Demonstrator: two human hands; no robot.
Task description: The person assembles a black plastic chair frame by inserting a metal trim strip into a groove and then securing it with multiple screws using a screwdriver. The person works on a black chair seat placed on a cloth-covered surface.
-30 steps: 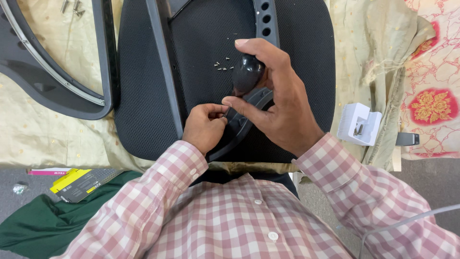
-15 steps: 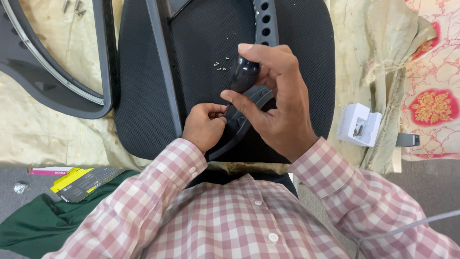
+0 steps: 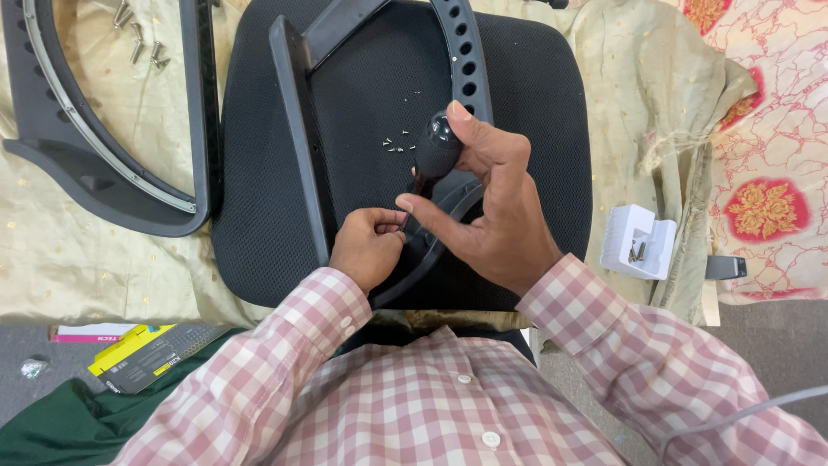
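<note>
Your right hand [image 3: 496,211] is wrapped round the black handle of a screwdriver [image 3: 435,148], thumb tip on its rounded top, the shaft running down toward your left hand [image 3: 369,246]; the left fingers are pinched together at the shaft's tip, against the curved black plastic frame [image 3: 457,185] that lies on the seat cushion [image 3: 535,112]; whether they hold a screw there is hidden. By the look of it you are starting a fastener into the frame; the next move calls for keeping the driver upright over the hole and steadying the tip while the handle turns, since a tilt would let it slip.

A scatter of small screws [image 3: 397,145] lies on the cushion just beyond the handle; a second black frame piece [image 3: 103,173] rests well to the left on a pale gold cloth [image 3: 78,259], with more screws [image 3: 138,34] near its top; a small white plastic holder [image 3: 636,243] sits to the right on the cloth; a floral cloth [image 3: 768,129] lies further right; a yellow and black packet [image 3: 142,355] lies on the grey floor [image 3: 26,345] by your left sleeve.
</note>
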